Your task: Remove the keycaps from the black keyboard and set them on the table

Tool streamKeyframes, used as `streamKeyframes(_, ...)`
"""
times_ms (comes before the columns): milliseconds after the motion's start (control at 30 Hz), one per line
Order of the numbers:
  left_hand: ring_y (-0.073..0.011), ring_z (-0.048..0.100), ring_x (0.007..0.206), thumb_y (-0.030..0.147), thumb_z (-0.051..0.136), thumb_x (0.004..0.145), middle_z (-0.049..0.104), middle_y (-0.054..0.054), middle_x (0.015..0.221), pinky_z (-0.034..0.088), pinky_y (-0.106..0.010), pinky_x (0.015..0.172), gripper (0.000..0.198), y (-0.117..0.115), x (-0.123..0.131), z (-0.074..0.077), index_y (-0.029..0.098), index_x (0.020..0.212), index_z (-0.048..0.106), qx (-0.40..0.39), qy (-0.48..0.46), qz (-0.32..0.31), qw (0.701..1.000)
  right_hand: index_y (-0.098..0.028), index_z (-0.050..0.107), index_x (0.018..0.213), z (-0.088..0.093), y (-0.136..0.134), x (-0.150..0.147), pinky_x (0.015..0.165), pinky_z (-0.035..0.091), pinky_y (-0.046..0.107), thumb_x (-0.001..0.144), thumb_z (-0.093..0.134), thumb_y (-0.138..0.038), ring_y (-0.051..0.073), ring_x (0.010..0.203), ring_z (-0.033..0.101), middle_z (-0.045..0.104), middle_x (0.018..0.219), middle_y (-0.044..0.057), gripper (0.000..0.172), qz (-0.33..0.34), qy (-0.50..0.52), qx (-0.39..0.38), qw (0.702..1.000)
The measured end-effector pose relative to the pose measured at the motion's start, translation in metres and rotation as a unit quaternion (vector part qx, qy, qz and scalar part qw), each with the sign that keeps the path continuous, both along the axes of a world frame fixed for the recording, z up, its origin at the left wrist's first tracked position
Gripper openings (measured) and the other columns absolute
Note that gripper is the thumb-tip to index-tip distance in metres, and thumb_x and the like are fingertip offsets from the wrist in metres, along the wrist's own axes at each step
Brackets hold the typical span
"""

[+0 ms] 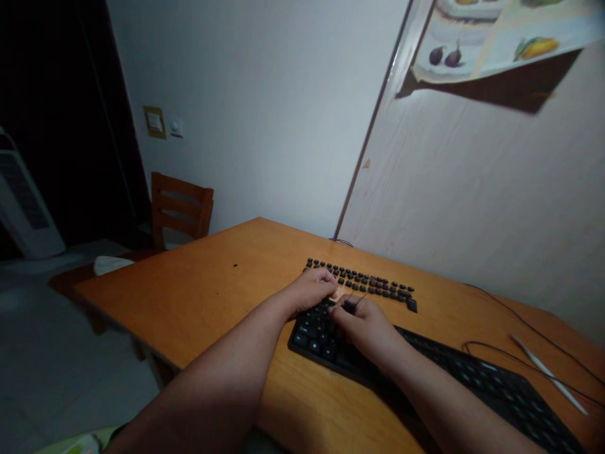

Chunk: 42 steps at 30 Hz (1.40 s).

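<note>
A black keyboard (472,372) lies on the orange wooden table (208,296), running from the middle to the lower right. Beyond it, several loose black keycaps (373,284) are laid out in rows on the tabletop. My left hand (312,287) is curled into a loose fist at the keyboard's far left corner, beside the keycap rows. My right hand (366,325) rests on the keyboard's left end, fingers pinched on a thin wire tool and a keycap (350,306).
A black cable (501,350) loops over the table at right, beside a white pen-like stick (548,372). A wooden chair (182,208) stands behind the table's far left. The wall is close behind the table. A white appliance (23,202) stands at far left.
</note>
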State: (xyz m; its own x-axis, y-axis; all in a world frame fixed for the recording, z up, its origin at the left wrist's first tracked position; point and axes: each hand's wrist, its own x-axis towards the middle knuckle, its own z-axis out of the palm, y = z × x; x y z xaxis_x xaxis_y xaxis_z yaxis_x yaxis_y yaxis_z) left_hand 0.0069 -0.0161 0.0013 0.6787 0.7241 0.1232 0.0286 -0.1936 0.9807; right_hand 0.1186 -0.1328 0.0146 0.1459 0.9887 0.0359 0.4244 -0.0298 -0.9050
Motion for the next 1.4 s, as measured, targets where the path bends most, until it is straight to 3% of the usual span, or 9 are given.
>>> streamKeyframes(300,-0.0134,0.057,0.068,0.021,0.057,0.067,0.064,-0.001,0.074,0.040,-0.022,0.058,0.019,0.003,0.000,-0.003,0.016,0.086,0.060,0.028,0.031,-0.008,0.999,-0.021,0.048,0.067,0.009,-0.001,0.000,0.036,0.026,0.020,0.076,0.056,-0.034,0.009,0.038,0.042,0.055,0.048,-0.004,0.018,-0.078,0.080,-0.020,0.994)
streamKeyframes(467,-0.0137,0.058,0.071,0.023,0.056,0.070,0.065,-0.002,0.076,0.041,-0.023,0.062,0.016,0.000,-0.001,0.000,0.015,0.083,0.061,0.028,0.011,-0.003,1.000,-0.021,0.047,0.066,0.015,0.001,0.008,0.037,0.032,0.021,0.076,0.056,-0.032,0.010,0.041,0.045,0.058,0.055,-0.002,0.018,-0.104,0.102,0.035,0.989)
streamKeyframes(800,-0.0103,0.053,0.065,0.025,0.062,0.071,0.061,-0.001,0.073,0.037,-0.021,0.059,0.020,-0.010,-0.005,0.015,0.013,0.087,0.064,0.015,-0.026,-0.021,0.999,-0.019,0.053,0.076,0.008,0.008,0.012,0.045,0.041,0.023,0.077,0.064,-0.051,0.013,0.050,0.051,0.061,0.064,0.001,0.034,-0.148,0.108,0.149,0.972)
streamKeyframes(967,-0.0091,0.052,0.062,0.027,0.067,0.070,0.059,0.000,0.074,0.036,-0.020,0.056,0.026,-0.009,-0.003,0.012,0.013,0.090,0.059,-0.002,-0.041,-0.028,0.999,-0.018,0.062,0.080,0.009,0.007,0.010,0.052,0.045,0.025,0.082,0.059,-0.052,0.015,0.057,0.056,0.063,0.066,0.002,0.035,-0.117,0.041,0.196,0.973)
streamKeyframes(1133,-0.0058,0.045,0.053,0.019,0.066,0.069,0.052,0.004,0.068,0.029,-0.019,0.050,0.032,-0.009,-0.005,0.011,0.016,0.098,0.053,-0.027,-0.054,-0.030,0.998,-0.018,0.064,0.111,0.008,0.008,0.017,0.067,0.052,0.031,0.090,0.050,-0.045,0.019,0.074,0.065,0.069,0.094,0.007,0.037,-0.097,-0.021,0.240,0.966)
streamKeyframes(1267,-0.0066,0.049,0.055,0.018,0.066,0.069,0.055,0.004,0.070,0.032,-0.019,0.052,0.035,-0.007,-0.005,0.010,0.016,0.101,0.051,-0.039,-0.067,-0.038,0.996,-0.017,0.068,0.104,0.002,0.012,0.030,0.080,0.049,0.034,0.089,0.051,-0.032,0.021,0.088,0.064,0.069,0.096,0.009,0.027,-0.065,-0.223,0.273,0.933)
streamKeyframes(1400,-0.0092,0.056,0.061,0.018,0.067,0.068,0.060,0.001,0.075,0.039,-0.021,0.058,0.040,-0.005,-0.005,0.007,0.016,0.104,0.049,-0.059,-0.084,-0.054,0.993,-0.020,0.066,0.106,0.004,0.009,0.034,0.076,0.048,0.031,0.085,0.056,-0.028,0.021,0.088,0.062,0.064,0.098,0.008,0.025,-0.037,-0.376,0.228,0.897)
